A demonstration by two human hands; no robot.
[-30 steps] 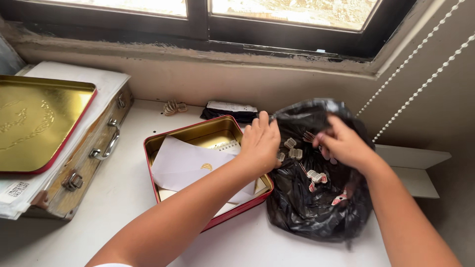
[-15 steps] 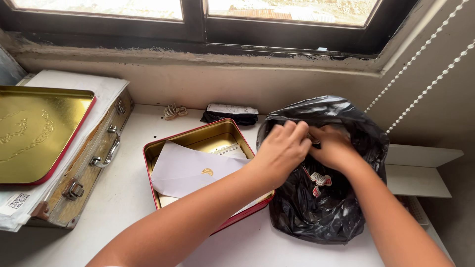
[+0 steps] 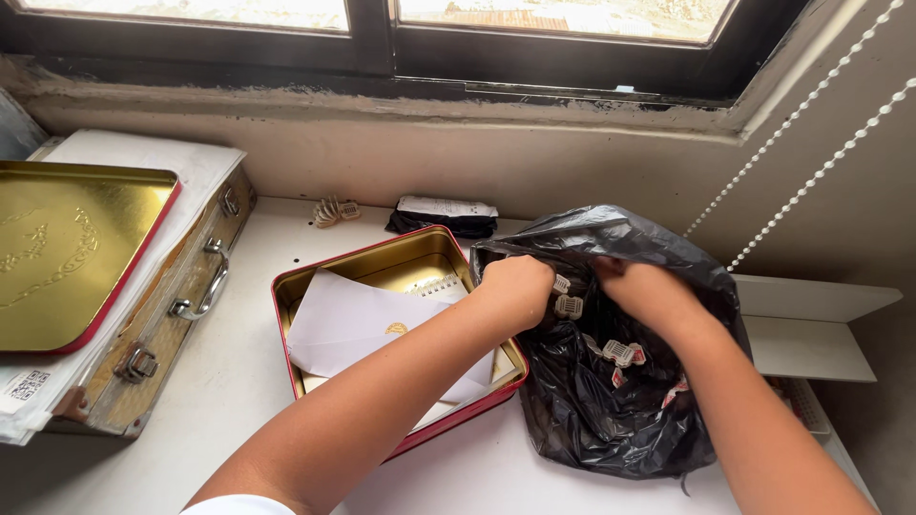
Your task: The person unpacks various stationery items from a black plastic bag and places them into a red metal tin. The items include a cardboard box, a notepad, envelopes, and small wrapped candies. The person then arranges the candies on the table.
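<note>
Now I see both hands at the mouth of a crinkled black plastic bag (image 3: pixel 611 410) that sits on the white desk (image 3: pixel 239 381), just to the right of an open red metal tin with a gold inside (image 3: pixel 401 257). My left hand (image 3: pixel 515 286) is on the left edge of the bag opening, the fingers curled around the plastic there, so they are closed on the bag rim. My right hand (image 3: pixel 649 291) is on the opposite side of the opening; its fingers go down behind the plastic and I cannot tell if they hold something or only press the bag. Between the two hands, inside the bag, lie several small white clips with red parts (image 3: pixel 620 353), loose on the black plastic.

The left forearm passes over the red tin. In this tin lies a white sheet of paper with a small gold mark (image 3: pixel 353 319), and under it the corner of a spiral notepad (image 3: pixel 439 284) shows. Behind the tin, near the wall, there is a flat black pouch with a white label on top (image 3: pixel 444 215) and beside it a small bundle of pale clips (image 3: pixel 336 210). At the left stands an old metal case with latches and a handle (image 3: pixel 191 286), and on it rests the gold tin lid with a red edge (image 3: pixel 76 248). A white beaded cord (image 3: pixel 811 95) hangs at the right, by the window frame (image 3: pixel 382 57).
</note>
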